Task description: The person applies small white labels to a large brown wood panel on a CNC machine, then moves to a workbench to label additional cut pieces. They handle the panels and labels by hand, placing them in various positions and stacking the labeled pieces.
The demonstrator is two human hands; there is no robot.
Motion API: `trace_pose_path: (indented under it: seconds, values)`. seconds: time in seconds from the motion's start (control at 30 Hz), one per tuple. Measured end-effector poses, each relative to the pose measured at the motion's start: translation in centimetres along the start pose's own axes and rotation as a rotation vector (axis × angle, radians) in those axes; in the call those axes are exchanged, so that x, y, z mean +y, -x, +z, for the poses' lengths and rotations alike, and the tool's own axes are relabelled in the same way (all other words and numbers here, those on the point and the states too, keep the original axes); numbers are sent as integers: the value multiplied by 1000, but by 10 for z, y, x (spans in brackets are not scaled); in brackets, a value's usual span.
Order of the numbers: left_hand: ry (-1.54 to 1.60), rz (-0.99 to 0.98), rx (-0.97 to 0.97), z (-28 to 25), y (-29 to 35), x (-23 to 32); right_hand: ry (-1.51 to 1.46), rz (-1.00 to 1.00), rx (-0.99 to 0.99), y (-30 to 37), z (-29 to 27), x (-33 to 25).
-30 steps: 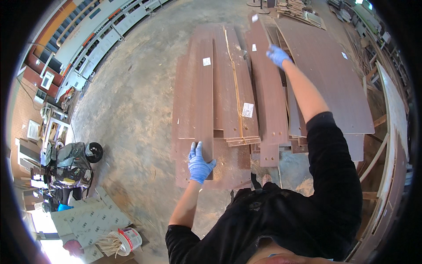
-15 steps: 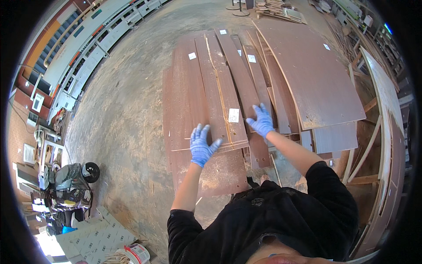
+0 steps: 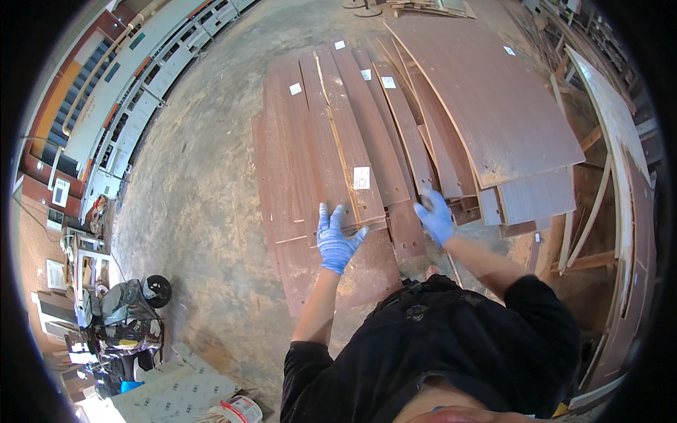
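Note:
My left hand [image 3: 338, 241], in a blue-and-white striped glove, is spread over the near end of a long brown panel [image 3: 338, 148] with a pale lengthwise streak and a white label [image 3: 362, 178]. My right hand [image 3: 437, 218], gloved alike and slightly blurred, is open beside the near ends of the narrow boards. One narrow brown board [image 3: 374, 134] lies against the streaked panel, with another narrow board [image 3: 405, 127] to its right. Neither hand grips anything; whether the fingertips touch the wood I cannot tell. Dust lies on a lower panel [image 3: 360, 278].
A wide brown panel [image 3: 486, 99] overlaps the stack at the right. Beyond it stands a wooden frame [image 3: 589, 211] with leaning sheets. A long pale machine [image 3: 134, 106] runs along the far left. Near left are a covered wheeled vehicle [image 3: 130, 310] and a white bucket [image 3: 240, 409].
My right hand has drawn back toward me, off the narrow boards. A dark gap beside the streaked panel has closed, the narrow board now lying against it. My left hand has shifted slightly right.

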State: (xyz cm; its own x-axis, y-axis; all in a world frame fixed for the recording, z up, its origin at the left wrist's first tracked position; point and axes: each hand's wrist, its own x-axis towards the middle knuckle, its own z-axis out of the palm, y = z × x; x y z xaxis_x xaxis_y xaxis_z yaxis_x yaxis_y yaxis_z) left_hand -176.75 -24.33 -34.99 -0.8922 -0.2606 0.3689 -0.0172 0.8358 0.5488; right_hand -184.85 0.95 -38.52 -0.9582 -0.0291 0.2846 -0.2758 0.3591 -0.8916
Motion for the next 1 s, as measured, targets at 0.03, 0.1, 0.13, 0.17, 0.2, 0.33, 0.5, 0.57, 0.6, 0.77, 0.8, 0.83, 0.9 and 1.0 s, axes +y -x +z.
trace_pose_path:
  seconds: [0.03,0.1,0.13,0.17,0.2,0.33,0.5,0.57,0.6,0.77,0.8,0.83,0.9,1.0]
  values:
    - [30,-41,12,1,-1,2,-184,278,23,27,-2,1]
    - [74,-96,16,4,-5,-5,-378,748,-40,60,-6,-21]
    - [95,-124,12,4,-7,-7,-388,942,-120,69,-9,-43]
    - [84,-135,-13,3,-8,-7,-422,871,-107,73,-4,-42]
    - [73,-146,-38,3,-10,-8,-456,800,-96,76,2,-34]
    - [45,-171,-98,-4,-12,-11,-518,773,-77,34,15,-19]
    - [131,-258,-207,-10,-23,-8,-847,955,213,25,18,-19]
    - [182,-232,-161,-3,-25,-15,-822,862,317,40,12,-37]
    - [215,-149,-62,8,-22,-43,-828,834,248,49,16,-30]
    - [1264,-824,-346,-3,-35,-94,-690,834,-132,89,-19,9]
    - [1470,-931,-324,-5,-38,-74,-713,835,-193,98,-31,20]
    - [1453,-877,-304,-8,-42,-81,-692,828,-247,103,-42,22]
    - [1378,-737,-200,-18,-45,-65,-603,808,-270,112,-65,27]
    - [1453,-855,-149,-25,-52,-29,-440,762,-215,130,-90,52]
